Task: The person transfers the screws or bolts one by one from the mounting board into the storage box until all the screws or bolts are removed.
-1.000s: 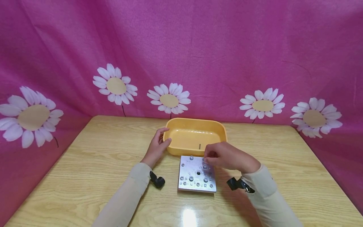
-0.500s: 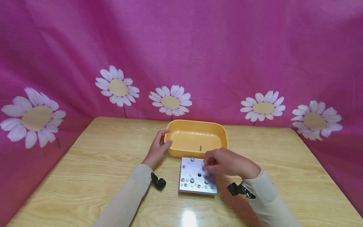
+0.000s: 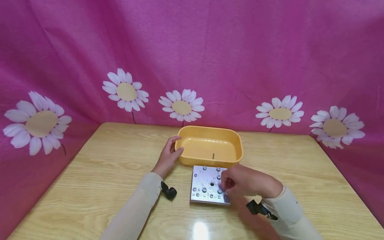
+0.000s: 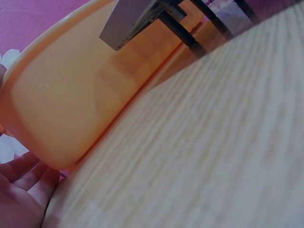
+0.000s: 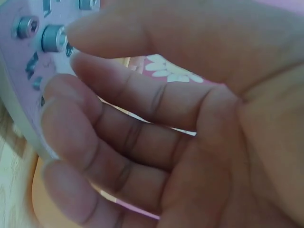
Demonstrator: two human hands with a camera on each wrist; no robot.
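A yellow plastic basin [image 3: 210,130] stands at the back middle of the table with a short dark pin [image 3: 213,156] in it. My left hand [image 3: 166,160] grips its left end, thumb at the rim; in the left wrist view its fingers [image 4: 31,178] wrap the basin's corner. In front lies a square metal plate [image 3: 201,180] bearing several socket-head screws [image 3: 204,190]. Over the plate's right side is my right hand [image 3: 249,180], fingers curled. Its thumb [image 5: 114,33] and index fingertip meet beside a screw head [image 5: 54,38]; whether they pinch a small dark threaded part between them is unclear.
Under everything is a light wood-grain table [image 3: 126,143]. A pink cloth [image 3: 228,50] with white daisies hangs behind and at both sides. Screw threads [image 4: 175,28] stick out below the plate in the left wrist view. Each wrist wears a black camera.
My right hand has moved from the plate's upper right corner toward me and slightly right, uncovering screws there. The left hand keeps its place on the basin.
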